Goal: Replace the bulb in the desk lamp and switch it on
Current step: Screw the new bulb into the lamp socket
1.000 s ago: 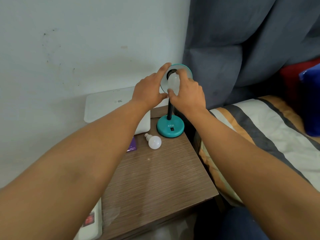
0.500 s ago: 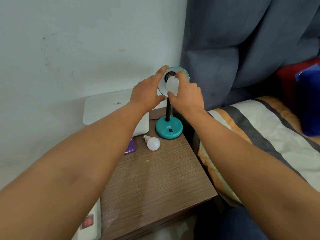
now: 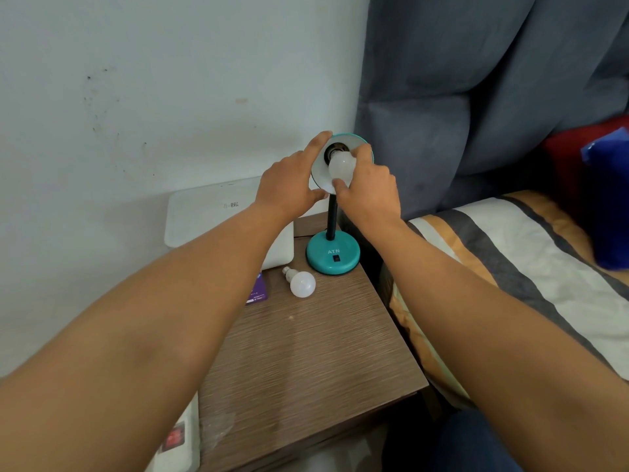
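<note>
A teal desk lamp stands at the back of the wooden nightstand point(image 3: 306, 362), its round base point(image 3: 333, 255) bearing a black switch. Its shade point(image 3: 320, 166) faces me. My left hand point(image 3: 289, 185) grips the shade's left rim with thumb and forefinger. A white bulb point(image 3: 340, 165) sits at the dark socket inside the shade, and my right hand point(image 3: 369, 189) is closed on it with fingertips and thumb. A second white bulb point(image 3: 301, 283) lies loose on the nightstand, just left of the lamp base, screw cap pointing back left.
A white flat device point(image 3: 211, 209) leans at the wall behind my left arm. A purple card point(image 3: 258, 291) lies beside the loose bulb. A bed with a striped sheet point(image 3: 510, 267) borders the nightstand on the right. A white box point(image 3: 177, 441) sits low left.
My right hand's fingers have shifted around the bulb in the shade. The left hand keeps its hold on the rim. The view has drifted slightly.
</note>
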